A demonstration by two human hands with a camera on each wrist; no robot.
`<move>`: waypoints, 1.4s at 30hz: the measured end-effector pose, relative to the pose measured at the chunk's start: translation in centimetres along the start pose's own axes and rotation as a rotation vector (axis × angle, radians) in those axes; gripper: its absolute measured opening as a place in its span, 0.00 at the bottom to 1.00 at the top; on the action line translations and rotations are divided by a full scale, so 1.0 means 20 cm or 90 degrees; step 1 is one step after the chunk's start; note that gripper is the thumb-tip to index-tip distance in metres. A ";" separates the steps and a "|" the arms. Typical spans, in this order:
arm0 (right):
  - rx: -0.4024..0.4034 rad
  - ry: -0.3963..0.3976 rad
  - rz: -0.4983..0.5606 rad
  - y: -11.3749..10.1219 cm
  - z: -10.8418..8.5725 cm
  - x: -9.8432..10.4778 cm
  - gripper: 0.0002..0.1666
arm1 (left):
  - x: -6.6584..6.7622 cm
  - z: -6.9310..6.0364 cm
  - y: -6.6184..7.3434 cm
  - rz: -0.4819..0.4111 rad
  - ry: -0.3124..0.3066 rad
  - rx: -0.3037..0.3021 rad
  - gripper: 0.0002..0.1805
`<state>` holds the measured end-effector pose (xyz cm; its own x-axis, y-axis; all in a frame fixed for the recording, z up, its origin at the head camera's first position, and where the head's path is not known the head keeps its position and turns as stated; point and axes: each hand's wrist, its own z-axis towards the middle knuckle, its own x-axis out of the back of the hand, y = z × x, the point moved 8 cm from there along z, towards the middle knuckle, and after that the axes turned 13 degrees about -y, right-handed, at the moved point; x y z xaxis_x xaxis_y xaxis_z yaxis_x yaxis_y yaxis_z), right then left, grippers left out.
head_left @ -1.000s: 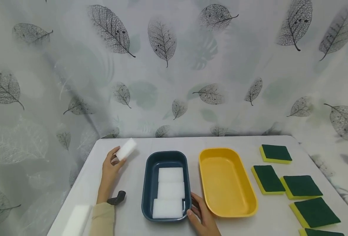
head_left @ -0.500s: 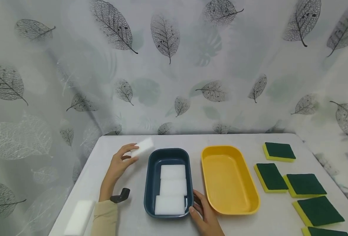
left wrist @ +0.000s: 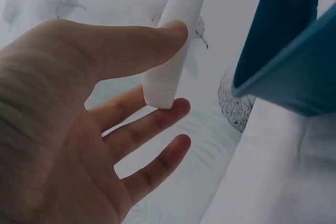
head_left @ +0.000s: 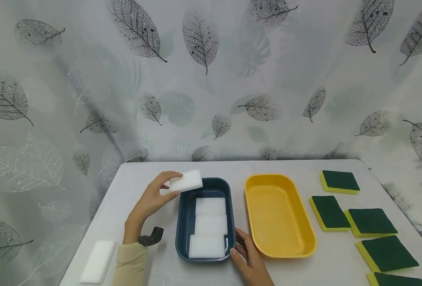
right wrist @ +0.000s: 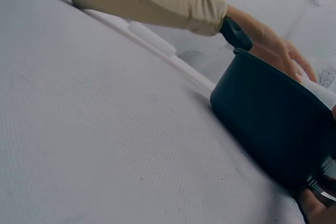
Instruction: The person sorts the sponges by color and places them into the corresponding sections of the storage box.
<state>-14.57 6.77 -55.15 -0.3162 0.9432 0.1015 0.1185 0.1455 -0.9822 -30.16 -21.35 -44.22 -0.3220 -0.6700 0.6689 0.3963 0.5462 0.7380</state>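
My left hand point(head_left: 153, 200) pinches a white sponge point(head_left: 186, 181) between thumb and fingers, above the upper left rim of the dark blue tray point(head_left: 180, 222). In the left wrist view the thumb presses one face of that sponge point(left wrist: 176, 51), with fingers behind it. Three white sponges point(head_left: 206, 247) lie in a column inside the tray. My right hand point(head_left: 251, 260) grips the tray's lower right side, thumb at the rim; only part of this hand shows at the edge of the right wrist view, by the tray wall point(right wrist: 268, 114).
A yellow tray point(head_left: 280, 222) holding nothing stands right of the blue one. Several green and yellow sponges point(head_left: 372, 221) lie on the table's right side. Another white sponge point(head_left: 98, 262) lies at the left, beside my left sleeve. A leaf-patterned curtain point(head_left: 211, 87) hangs behind the table.
My left hand has carried the white sponge rightward from the table's upper left to above the blue tray's rim. My right hand keeps its grip on the tray. The head view has shifted slightly.
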 end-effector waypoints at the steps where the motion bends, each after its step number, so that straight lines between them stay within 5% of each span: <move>1: -0.001 -0.001 0.000 0.00 0.00 0.00 0.34 | -0.01 0.00 0.02 0.008 -0.007 -0.003 0.31; 17: -0.005 -0.008 -0.003 0.01 0.01 -0.02 0.33 | -0.24 -0.04 0.15 0.150 -0.093 0.066 0.39; 30: -0.017 0.002 -0.002 0.00 -0.01 0.01 0.33 | -0.34 -0.01 0.22 0.275 -0.115 0.012 0.36; 42: -0.020 0.001 0.009 0.01 0.00 0.00 0.33 | -0.39 -0.02 0.25 0.221 -0.198 0.018 0.35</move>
<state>-14.57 6.89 -55.39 -0.3128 0.9458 0.0879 0.1521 0.1412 -0.9782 -25.30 -13.64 -45.80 -0.4194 -0.2647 0.8684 0.5043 0.7274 0.4653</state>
